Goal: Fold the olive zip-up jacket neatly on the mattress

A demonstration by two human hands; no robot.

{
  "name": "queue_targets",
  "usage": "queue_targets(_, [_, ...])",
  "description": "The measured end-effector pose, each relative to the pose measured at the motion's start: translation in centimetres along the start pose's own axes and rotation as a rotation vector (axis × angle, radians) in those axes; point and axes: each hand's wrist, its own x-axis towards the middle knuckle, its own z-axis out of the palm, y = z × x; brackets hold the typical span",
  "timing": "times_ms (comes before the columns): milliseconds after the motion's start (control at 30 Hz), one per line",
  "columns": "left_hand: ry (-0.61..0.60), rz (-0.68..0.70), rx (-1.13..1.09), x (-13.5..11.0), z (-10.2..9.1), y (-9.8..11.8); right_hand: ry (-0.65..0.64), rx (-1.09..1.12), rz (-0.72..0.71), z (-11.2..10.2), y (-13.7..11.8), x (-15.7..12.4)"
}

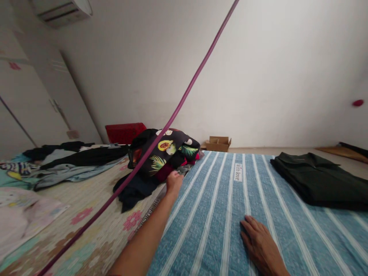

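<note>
My left hand (pixel 174 181) reaches far forward into a heap of clothes (pixel 161 155) topped by a black garment with a fruit print. Its fingers are curled into the cloth at the heap's near edge, by a dark red piece (pixel 164 171). My right hand (pixel 260 237) lies flat, fingers stretched out, on the blue striped blanket (pixel 218 207) and holds nothing. A folded dark green garment (pixel 319 178) rests on the blanket at the right, well away from both hands.
A purple cord (pixel 184 96) crosses the view diagonally in front of me. More loose clothes (pixel 71 159) lie on a floral sheet (pixel 94 214) at the left. A red crate (pixel 125 132) and a cardboard box (pixel 218 143) stand by the wall; wardrobe doors (pixel 31 103) are at left.
</note>
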Motion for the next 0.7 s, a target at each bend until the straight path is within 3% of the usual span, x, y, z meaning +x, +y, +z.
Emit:
queue_targets(200, [0.159,-0.288,-0.442,4.8,-4.0,3.1,-0.006,-0.005,0.008,-0.3,0.0,0.2])
queue_targets(300, [0.170,-0.322,-0.590,5.5,-5.5,3.3,-0.021,-0.007,0.012,-0.4,0.0,0.3])
queue_targets(533, [0.296,-0.165,-0.661,5.3,-5.5,4.2,-0.055,-0.002,0.012,-0.2,0.3,0.7])
queue_targets(700, [0.458,0.103,-0.504,4.8,-4.0,9.0,-0.067,0.020,-0.008,0.1,0.8,0.7])
